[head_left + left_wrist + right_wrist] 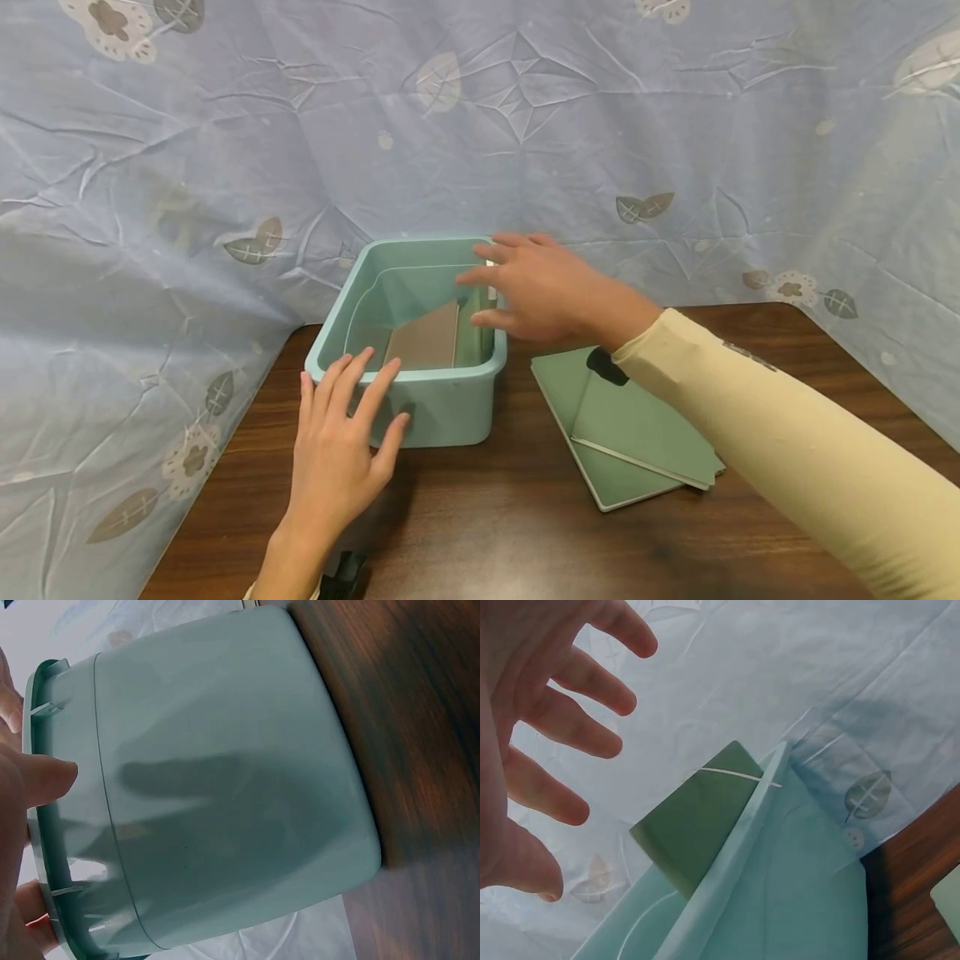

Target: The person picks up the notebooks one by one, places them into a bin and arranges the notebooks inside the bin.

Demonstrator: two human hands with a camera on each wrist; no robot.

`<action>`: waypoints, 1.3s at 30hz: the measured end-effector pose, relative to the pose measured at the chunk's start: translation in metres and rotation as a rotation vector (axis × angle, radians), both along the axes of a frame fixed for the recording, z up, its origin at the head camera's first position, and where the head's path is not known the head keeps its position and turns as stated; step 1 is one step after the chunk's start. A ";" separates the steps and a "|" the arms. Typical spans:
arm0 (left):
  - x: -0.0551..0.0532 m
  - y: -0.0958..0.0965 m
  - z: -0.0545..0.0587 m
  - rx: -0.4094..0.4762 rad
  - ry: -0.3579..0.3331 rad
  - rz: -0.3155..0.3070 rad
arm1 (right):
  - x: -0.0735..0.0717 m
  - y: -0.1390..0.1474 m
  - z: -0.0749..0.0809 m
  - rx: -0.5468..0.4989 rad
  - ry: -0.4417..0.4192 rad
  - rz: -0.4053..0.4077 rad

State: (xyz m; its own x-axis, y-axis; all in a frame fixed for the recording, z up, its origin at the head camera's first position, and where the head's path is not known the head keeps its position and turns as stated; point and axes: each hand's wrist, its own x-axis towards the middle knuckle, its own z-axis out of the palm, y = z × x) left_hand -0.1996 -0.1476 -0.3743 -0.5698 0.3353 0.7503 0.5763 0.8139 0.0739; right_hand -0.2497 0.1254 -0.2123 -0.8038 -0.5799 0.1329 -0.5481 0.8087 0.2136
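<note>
A light teal plastic bin (438, 412) stands on the table. My left hand (337, 450) is at its near left rim, fingers spread over the edge and thumb in front of the outer wall (225, 780). Whether the fingertips touch the rim I cannot tell. Over the right rim hovers my right hand (543, 287), fingers spread and holding nothing. Below that hand, a green notebook (697, 821) with a white band leans inside the right wall, its corner above the rim in the right wrist view. A greyish-brown, flat-faced thing like a notebook cover (423, 337) is also inside.
Two green notebooks, a smaller one (645, 421) overlapping a larger one (558, 379), lie on the dark wooden table (480, 533) right of the bin, partly under my right forearm. A patterned pale blue cloth (525, 167) hangs behind the table and at its sides.
</note>
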 end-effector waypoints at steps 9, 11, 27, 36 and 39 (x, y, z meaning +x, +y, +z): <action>0.000 0.001 0.000 -0.005 -0.004 0.004 | 0.003 0.009 -0.004 -0.015 0.057 0.029; 0.000 0.000 0.000 -0.005 -0.008 0.006 | 0.004 0.010 -0.005 -0.003 0.069 0.036; 0.000 0.001 0.000 -0.012 -0.015 0.015 | 0.006 0.023 -0.014 -0.026 0.094 0.046; 0.000 0.001 0.000 -0.006 -0.012 0.013 | 0.005 0.034 -0.018 -0.057 0.078 0.017; -0.001 0.001 -0.001 -0.007 -0.009 0.015 | 0.004 0.039 -0.020 -0.061 0.075 0.011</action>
State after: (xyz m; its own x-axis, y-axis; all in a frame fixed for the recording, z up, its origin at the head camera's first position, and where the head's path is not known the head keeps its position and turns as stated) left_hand -0.2002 -0.1469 -0.3751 -0.5819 0.3322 0.7424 0.5633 0.8230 0.0733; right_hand -0.2456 0.1639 -0.2325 -0.7835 -0.5779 0.2282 -0.5417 0.8153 0.2047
